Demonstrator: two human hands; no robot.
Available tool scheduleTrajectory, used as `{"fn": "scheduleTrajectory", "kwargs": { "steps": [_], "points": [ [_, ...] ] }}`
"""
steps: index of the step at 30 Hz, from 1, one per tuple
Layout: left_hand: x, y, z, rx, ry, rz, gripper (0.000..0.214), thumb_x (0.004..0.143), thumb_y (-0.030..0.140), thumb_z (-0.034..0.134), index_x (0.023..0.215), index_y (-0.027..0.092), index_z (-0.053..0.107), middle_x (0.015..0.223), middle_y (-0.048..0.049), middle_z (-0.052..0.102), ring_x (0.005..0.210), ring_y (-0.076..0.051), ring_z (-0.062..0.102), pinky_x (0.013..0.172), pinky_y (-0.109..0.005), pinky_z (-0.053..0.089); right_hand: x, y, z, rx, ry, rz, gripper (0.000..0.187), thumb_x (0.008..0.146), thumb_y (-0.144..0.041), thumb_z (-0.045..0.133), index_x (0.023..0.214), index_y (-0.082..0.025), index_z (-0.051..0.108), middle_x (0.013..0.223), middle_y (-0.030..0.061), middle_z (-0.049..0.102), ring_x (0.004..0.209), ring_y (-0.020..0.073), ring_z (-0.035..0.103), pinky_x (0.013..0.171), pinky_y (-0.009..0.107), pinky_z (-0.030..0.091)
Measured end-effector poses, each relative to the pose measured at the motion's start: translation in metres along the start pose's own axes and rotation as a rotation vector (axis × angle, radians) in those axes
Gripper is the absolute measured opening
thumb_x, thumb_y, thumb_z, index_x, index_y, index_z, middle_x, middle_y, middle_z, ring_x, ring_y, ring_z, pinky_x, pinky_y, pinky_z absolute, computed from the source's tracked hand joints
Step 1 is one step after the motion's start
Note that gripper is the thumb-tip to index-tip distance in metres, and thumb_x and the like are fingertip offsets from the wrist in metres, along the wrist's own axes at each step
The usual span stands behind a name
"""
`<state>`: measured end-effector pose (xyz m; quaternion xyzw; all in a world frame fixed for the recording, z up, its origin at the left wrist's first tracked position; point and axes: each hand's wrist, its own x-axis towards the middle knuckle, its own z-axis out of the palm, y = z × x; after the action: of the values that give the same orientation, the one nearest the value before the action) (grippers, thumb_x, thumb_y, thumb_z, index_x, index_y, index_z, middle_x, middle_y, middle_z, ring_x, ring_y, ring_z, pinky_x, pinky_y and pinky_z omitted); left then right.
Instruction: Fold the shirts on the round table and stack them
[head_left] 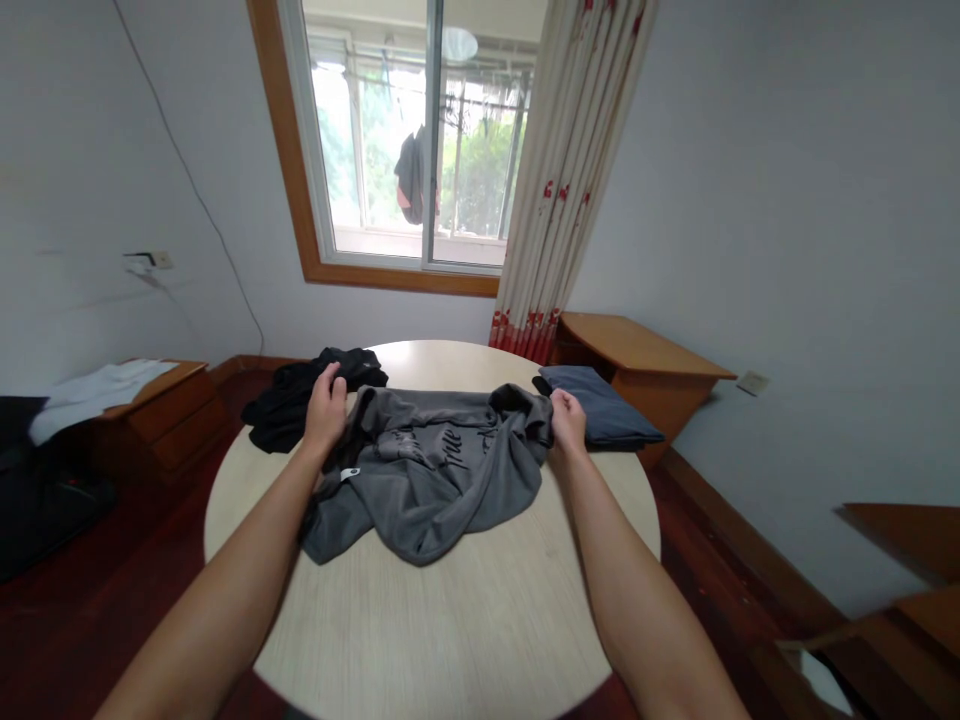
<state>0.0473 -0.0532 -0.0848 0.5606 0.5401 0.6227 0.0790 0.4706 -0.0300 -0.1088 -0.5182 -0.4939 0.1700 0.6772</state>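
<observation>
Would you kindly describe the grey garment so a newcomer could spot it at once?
Find the round table in front of the window. On it, the grey garment lies rumpled between the left hand and right hand. Its dark lettering and small white label set it apart from the black clothing to the left and folded blue-grey cloth to the right.

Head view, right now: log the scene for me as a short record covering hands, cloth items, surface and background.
left hand: at the left end of the grey garment, grip unclear
right hand: fingers closed on the garment's right end
grey garment: rumpled, dark lettering, small white tag near its left end
left side: black cloth, heaped
right side: blue-grey cloth, folded flat
surface: round pale table
background: window, patterned curtain
</observation>
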Motion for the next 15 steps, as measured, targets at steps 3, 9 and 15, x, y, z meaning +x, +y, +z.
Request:
{"fn": "scheduleTrajectory", "kwargs": {
  "steps": [3, 9, 15],
  "points": [
    [-0.010, 0.005, 0.002, 0.208, -0.347, 0.186, 0.046, 0.090, 0.054, 0.052, 0.118, 0.022, 0.070, 0.127, -0.0102, 0.068, 0.121, -0.029, 0.060, 0.110, -0.045, 0.042, -0.010, -0.012, 0.003, -0.094, -0.118, -0.059, 0.054, 0.085, -0.063, 0.055, 0.103, -0.015, 0.072, 0.110, 0.0135, 0.074, 0.105, 0.0271, 0.066, 0.100, 0.043, 0.048],
    [-0.030, -0.010, 0.025, 0.692, -0.671, 0.091, 0.068, 0.077, 0.048, 0.071, 0.138, 0.023, 0.058, 0.151, -0.0188, 0.049, 0.136, -0.042, 0.046, 0.109, -0.060, 0.037, -0.035, -0.012, 0.017, -0.545, -0.611, -0.193, 0.070, 0.067, -0.052, 0.083, 0.126, -0.019, 0.069, 0.143, 0.0174, 0.056, 0.135, 0.0347, 0.049, 0.116, 0.050, 0.032],
    [-0.016, 0.001, 0.019, 0.543, -0.617, -0.156, 0.029, 0.077, 0.040, 0.070, 0.093, 0.017, 0.077, 0.112, -0.0194, 0.073, 0.116, -0.043, 0.062, 0.100, -0.055, 0.046, -0.027, -0.015, 0.014, -0.688, -0.646, -0.044, 0.052, 0.063, -0.033, 0.084, 0.112, -0.019, 0.075, 0.121, 0.0145, 0.069, 0.111, 0.0327, 0.064, 0.101, 0.043, 0.046]
  ]
}}
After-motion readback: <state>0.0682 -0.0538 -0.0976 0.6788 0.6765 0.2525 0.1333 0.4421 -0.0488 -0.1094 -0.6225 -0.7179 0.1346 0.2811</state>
